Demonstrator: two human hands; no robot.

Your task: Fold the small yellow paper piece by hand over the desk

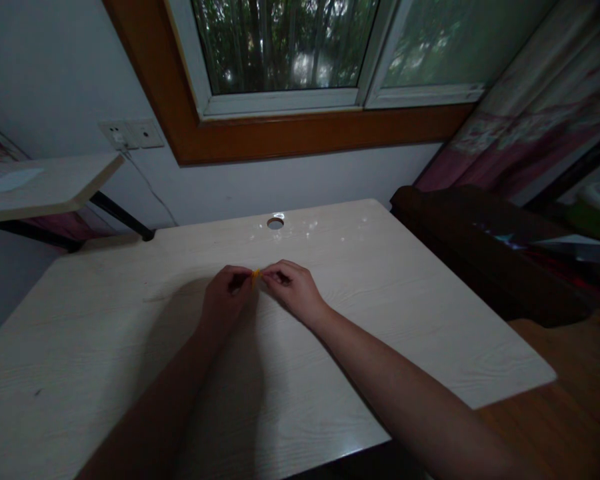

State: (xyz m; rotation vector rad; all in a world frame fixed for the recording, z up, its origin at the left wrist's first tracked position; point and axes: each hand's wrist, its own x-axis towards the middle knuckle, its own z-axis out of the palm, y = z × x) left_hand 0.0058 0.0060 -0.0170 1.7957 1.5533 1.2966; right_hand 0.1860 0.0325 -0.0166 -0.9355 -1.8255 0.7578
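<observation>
A small yellow-orange thing (256, 274), too small to name for certain, sits between my two hands just above the desk. My left hand (225, 293) pinches its left side between thumb and fingertips. From the right, my right hand (294, 285) pinches at its other side, fingers curled and fingertips pressed together. Both hands are close together over the middle of the pale wood-grain desk (330, 387). Much of the yellow-orange thing is covered by the fingertips.
A round cable hole (275, 224) is near the desk's back edge. At the left, a raised shelf (55, 183) stands on black legs. Behind the desk are a wall socket (130, 134) with a cord and a window. Dark brown furniture (470, 247) adjoins the right side.
</observation>
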